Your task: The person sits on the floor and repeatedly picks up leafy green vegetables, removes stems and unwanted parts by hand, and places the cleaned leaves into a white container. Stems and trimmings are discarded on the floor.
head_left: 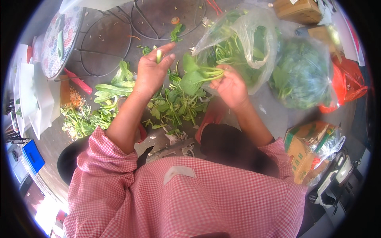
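My right hand [230, 85] grips a bunch of leafy greens [194, 75] by the stems, the broad leaves pointing left. My left hand [152, 69] is raised beside them, pinching a small piece of green stem [158, 55] between thumb and fingers. Below both hands lies a loose pile of torn leaves and stems [174, 107] on the ground. A clear plastic bag [242, 39] full of more greens lies open just behind my right hand.
A second bag of dark greens [303, 75] sits right, by a red bag [345, 85]. Trimmed greens [113, 89] and scraps [79, 119] lie left. Wire racks [107, 43], a patterned round tray [59, 39], cardboard boxes [297, 10] and a box in plastic [311, 148] surround.
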A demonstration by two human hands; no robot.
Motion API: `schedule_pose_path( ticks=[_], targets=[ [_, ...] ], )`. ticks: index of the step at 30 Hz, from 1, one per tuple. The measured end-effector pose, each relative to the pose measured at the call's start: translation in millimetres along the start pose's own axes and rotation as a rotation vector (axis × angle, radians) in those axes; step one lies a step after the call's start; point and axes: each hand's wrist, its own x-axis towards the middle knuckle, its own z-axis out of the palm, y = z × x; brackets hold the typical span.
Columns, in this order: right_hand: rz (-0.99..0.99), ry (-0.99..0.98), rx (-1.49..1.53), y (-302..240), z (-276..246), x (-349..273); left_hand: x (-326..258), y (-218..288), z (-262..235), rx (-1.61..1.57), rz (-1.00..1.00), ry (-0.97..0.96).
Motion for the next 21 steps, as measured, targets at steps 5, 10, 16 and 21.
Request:
schedule_pose_path(
  ticks=[5,10,16,21],
  targets=[
    [-0.015,0.060,-0.504,-4,28,-7,-7,28,9,0.572,0.345,-0.391],
    [-0.015,0.077,-0.825,-13,41,-10,-8,26,14,0.677,0.364,-0.611],
    [-0.135,0.089,-1.105,-8,28,-4,-9,33,13,0.795,0.174,-0.674],
    [0.029,0.180,-0.592,-5,36,-5,-21,18,26,0.525,0.093,-0.594]
  ],
)
